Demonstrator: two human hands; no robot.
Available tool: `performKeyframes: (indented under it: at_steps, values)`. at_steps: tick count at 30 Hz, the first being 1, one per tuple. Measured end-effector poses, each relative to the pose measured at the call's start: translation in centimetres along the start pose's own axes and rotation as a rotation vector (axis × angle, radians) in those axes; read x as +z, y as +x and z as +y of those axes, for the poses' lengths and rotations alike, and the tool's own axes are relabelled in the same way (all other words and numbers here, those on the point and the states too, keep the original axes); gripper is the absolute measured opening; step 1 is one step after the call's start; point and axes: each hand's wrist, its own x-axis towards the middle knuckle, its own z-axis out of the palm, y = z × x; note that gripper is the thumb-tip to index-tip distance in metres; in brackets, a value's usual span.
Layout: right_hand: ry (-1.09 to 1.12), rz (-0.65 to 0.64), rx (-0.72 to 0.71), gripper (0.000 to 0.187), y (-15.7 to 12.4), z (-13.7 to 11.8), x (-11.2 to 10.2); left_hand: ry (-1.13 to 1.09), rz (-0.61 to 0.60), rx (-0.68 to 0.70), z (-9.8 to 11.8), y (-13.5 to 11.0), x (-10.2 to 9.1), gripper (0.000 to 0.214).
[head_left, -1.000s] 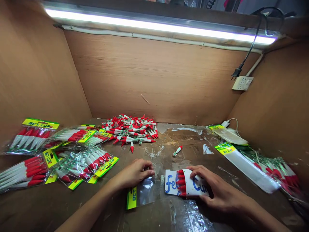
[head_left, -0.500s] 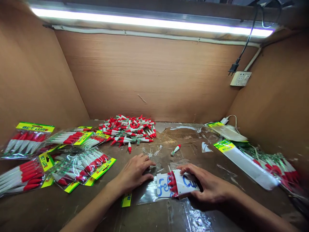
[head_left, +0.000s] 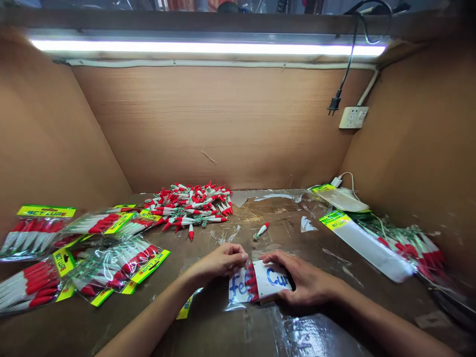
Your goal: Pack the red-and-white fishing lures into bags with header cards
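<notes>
My right hand (head_left: 303,280) grips a white card (head_left: 273,278) with blue letters, folded around a row of red-tipped lures (head_left: 252,282). The card's left end sits inside the mouth of a clear plastic bag (head_left: 208,292) with a yellow label (head_left: 185,308), lying on the brown table (head_left: 238,332). My left hand (head_left: 222,260) pinches the bag's upper edge right beside the card. Both hands are closed and nearly touch each other.
A heap of loose red-and-white lures (head_left: 189,203) lies at the back. One stray lure (head_left: 261,230) lies just beyond my hands. Filled packs (head_left: 122,260) spread on the left; empty bags (head_left: 366,243) and tinsel lures on the right. A socket (head_left: 353,117) hangs on the back wall.
My right hand slid the card with lures leftward into the bag's mouth. My left hand moved from pressing the bag flat to pinching its edge by the card.
</notes>
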Motion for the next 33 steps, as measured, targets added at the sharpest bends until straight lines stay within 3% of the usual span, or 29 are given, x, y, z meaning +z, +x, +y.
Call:
performKeyframes:
  at_steps: [9,16,18,25,33]
  values:
    - [0.047,0.0,-0.026,0.087,0.0,0.1,-0.2,-0.045,-0.051,0.004,0.7,-0.8,0.0,0.054]
    - [0.127,-0.004,-0.031,0.094,0.2,1.1,0.4,0.089,0.011,0.021,0.6,-1.2,0.5,0.034]
    - [0.148,-0.005,-0.027,0.096,0.3,1.2,0.5,0.095,-0.008,0.028,1.1,-1.8,0.3,0.032]
    - [0.164,-0.017,-0.022,0.099,0.4,1.0,0.5,0.271,-0.044,0.008,1.9,-3.0,0.5,0.054]
    - [0.117,-0.006,-0.031,0.097,0.4,0.7,0.5,0.217,-0.175,0.125,2.1,-3.1,0.2,0.042]
